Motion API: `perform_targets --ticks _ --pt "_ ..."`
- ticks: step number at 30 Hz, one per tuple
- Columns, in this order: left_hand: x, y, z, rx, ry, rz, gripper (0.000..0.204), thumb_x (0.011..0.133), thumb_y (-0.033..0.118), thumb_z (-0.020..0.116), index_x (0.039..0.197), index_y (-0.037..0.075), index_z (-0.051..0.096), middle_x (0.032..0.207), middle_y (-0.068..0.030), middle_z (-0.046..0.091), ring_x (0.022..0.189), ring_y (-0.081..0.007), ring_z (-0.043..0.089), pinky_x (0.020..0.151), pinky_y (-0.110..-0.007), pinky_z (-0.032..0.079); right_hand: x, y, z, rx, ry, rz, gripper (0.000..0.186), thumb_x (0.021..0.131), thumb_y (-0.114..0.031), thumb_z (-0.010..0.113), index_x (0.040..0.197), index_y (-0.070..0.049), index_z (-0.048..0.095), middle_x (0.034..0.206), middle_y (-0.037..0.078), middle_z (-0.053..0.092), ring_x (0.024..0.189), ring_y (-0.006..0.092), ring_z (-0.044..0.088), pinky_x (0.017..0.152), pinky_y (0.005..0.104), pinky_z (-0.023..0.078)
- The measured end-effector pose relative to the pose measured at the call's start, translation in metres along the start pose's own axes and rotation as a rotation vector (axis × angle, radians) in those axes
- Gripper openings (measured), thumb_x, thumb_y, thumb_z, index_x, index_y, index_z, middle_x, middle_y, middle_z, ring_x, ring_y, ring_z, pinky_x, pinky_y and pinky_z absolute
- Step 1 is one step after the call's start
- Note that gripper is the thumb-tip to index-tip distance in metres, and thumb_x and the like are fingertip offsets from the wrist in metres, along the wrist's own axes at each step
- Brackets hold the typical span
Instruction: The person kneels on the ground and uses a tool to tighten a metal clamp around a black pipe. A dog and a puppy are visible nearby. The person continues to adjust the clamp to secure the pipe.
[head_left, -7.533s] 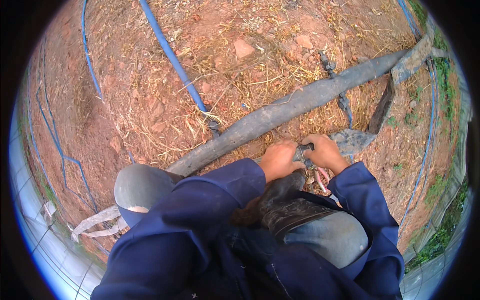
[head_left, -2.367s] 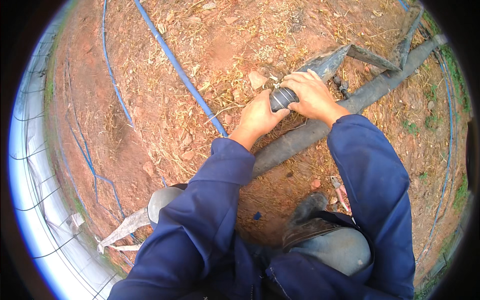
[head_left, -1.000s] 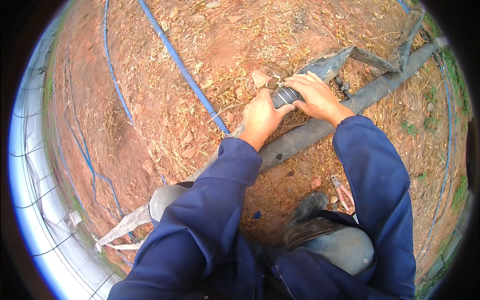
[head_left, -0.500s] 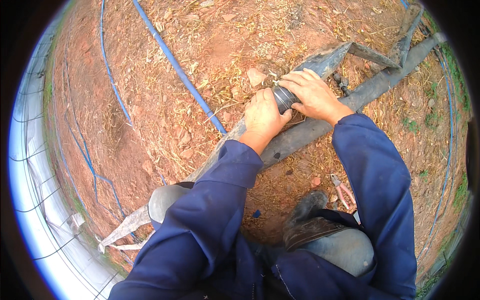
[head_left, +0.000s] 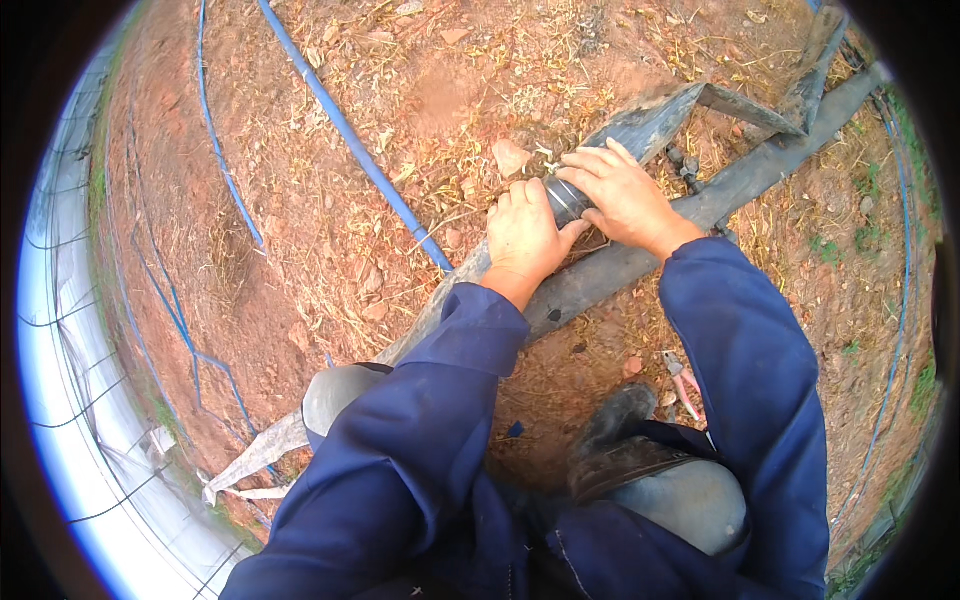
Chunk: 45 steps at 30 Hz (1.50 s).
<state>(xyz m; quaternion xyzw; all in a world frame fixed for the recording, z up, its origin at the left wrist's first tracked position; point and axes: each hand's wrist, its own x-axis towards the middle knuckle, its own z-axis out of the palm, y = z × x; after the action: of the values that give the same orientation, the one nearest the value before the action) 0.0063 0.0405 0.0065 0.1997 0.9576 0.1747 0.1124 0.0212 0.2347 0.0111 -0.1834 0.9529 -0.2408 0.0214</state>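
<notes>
Both my hands are wrapped over a dark flat hose (head_left: pixel 645 128) that lies across the ground in front of me. Between them shows a short black, rounded section (head_left: pixel 567 199) bound with bright wire, its ends covered by my fingers. My left hand (head_left: pixel 525 228) is closed on the hose's left side, thumb pointing toward the wire. On the other side of the wire, my right hand (head_left: pixel 622 198) grips the hose, thumb below and fingers over the top. A twisted pale end of wire or tie sticks up just beyond the binding.
A second dark hose (head_left: pixel 600 283) runs under my wrists, with a small black fitting (head_left: pixel 685 170) beside it. Pliers with pink handles (head_left: pixel 683 386) lie near my right boot (head_left: pixel 622 415). A blue pipe (head_left: pixel 355 135) crosses the straw-strewn soil. White sheeting (head_left: pixel 60 330) borders the left.
Both hands keep their hold on the hose with barely any shift. The right sleeve has moved slightly left and now covers more of the pliers' handles.
</notes>
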Motion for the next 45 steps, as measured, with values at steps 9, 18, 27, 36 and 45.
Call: perform_targets --ticks 9,18,27,36,45 --pt "0.001 -0.01 -0.007 -0.096 -0.008 0.002 0.079 0.07 0.052 0.093 0.117 -0.002 0.06 0.113 -0.0227 0.069 0.108 -0.0398 0.069 0.093 -0.051 0.054 -0.046 -0.042 0.019 0.116 0.457 0.32 0.045 0.083 -0.008 0.075 0.127 -0.009 0.067 0.135 0.011 0.065 0.127 0.0367 0.059 0.112 0.0498 0.046" --pt "0.01 -0.038 -0.023 -0.998 -0.372 -0.262 0.038 0.097 0.024 0.075 0.123 -0.003 0.068 0.112 -0.0148 0.075 0.102 -0.0187 0.069 0.09 -0.033 0.055 -0.068 -0.059 0.024 1.628 0.13 0.97 0.067 0.103 -0.04 0.068 0.153 -0.001 0.045 0.151 0.019 0.054 0.136 0.0335 0.054 0.112 0.0473 0.045" --pt "-0.022 -0.031 -0.015 -0.649 -0.635 -0.111 0.056 0.1 0.044 0.073 0.133 -0.001 0.068 0.118 -0.0115 0.075 0.108 -0.0197 0.069 0.095 -0.036 0.055 -0.114 -0.091 0.035 1.847 0.41 0.903 0.065 0.106 -0.033 0.066 0.157 -0.007 0.035 0.153 0.013 0.051 0.138 0.0298 0.054 0.115 0.0527 0.043" --pt "-0.023 -0.008 -0.037 -0.885 -1.169 -0.091 0.075 0.091 0.059 0.077 0.14 0.004 0.066 0.131 -0.0147 0.071 0.12 -0.0239 0.064 0.104 -0.039 0.049 -0.169 -0.096 0.035 1.761 0.394 0.822 0.073 0.104 -0.046 0.066 0.157 -0.006 0.036 0.152 0.013 0.054 0.134 0.0315 0.058 0.111 0.0519 0.048" --pt "-0.052 0.008 0.005 -0.878 -1.08 -0.029 0.092 0.084 0.051 0.087 0.148 -0.004 0.048 0.123 -0.0191 0.069 0.117 -0.0273 0.065 0.101 -0.043 0.051 -0.219 -0.102 0.052 1.731 0.378 1.052 0.063 0.107 -0.046 0.061 0.154 -0.008 0.041 0.138 0.017 0.062 0.12 0.0304 0.067 0.091 0.0442 0.058"
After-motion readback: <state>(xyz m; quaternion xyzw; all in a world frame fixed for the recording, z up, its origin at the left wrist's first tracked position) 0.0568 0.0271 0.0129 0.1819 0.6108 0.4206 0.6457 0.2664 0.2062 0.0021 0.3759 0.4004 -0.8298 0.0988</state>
